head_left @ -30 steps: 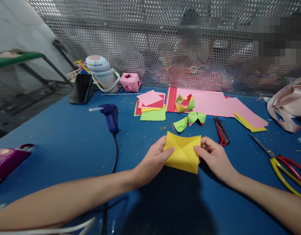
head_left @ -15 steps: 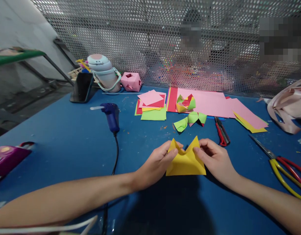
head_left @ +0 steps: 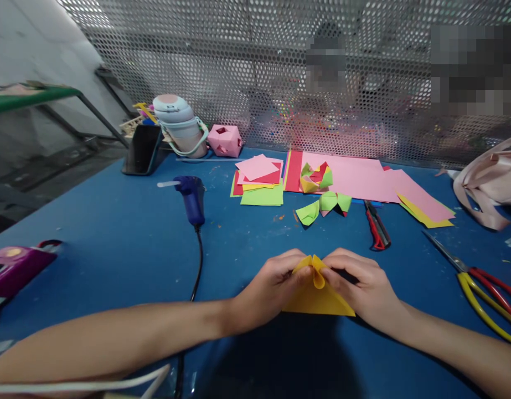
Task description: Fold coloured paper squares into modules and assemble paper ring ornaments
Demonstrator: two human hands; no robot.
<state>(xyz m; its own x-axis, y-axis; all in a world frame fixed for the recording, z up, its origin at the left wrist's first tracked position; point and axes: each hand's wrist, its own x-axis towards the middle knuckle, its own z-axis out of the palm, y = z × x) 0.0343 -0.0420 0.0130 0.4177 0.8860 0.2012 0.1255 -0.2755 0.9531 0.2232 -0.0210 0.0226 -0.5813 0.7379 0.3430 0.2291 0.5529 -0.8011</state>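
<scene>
Left hand (head_left: 272,285) and right hand (head_left: 361,282) pinch yellow paper (head_left: 317,296) at top, sides pushed inward (creases collapsing into triangle); base flat on blue table (head_left: 114,233) for support.

Blue table (head_left: 93,233), perforated metal screen (head_left: 238,66), grey wall (head_left: 26,50)

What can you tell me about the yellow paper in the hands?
The yellow paper is a thin, matte sheet folded into a flat triangle, its wide base toward the camera, lying on the blue table. At the apex two small flaps curl up together. The left hand and right hand pinch that apex from either side, covering its upper edges.
</scene>
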